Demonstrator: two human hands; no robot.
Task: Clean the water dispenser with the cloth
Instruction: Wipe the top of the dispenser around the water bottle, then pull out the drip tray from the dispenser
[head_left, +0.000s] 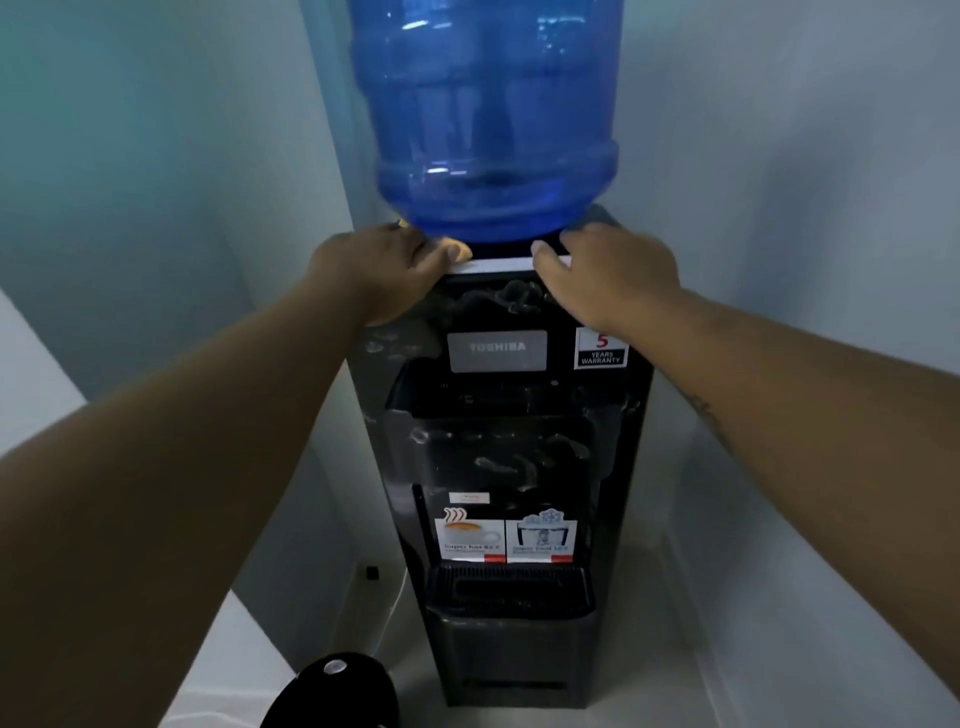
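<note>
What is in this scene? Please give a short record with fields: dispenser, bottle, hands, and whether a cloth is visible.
dispenser: black water dispenser, upright, smears on its front
bottle: blue bottle, seated on the dispenser top
hands: left hand on the top's left front corner; right hand rests on the right front corner
cloth: not in view
other: black round object, lower left

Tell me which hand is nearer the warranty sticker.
Right. The right hand rests on the dispenser top edge, just above the warranty sticker; the left hand sits at the top's opposite corner, farther away.
</note>
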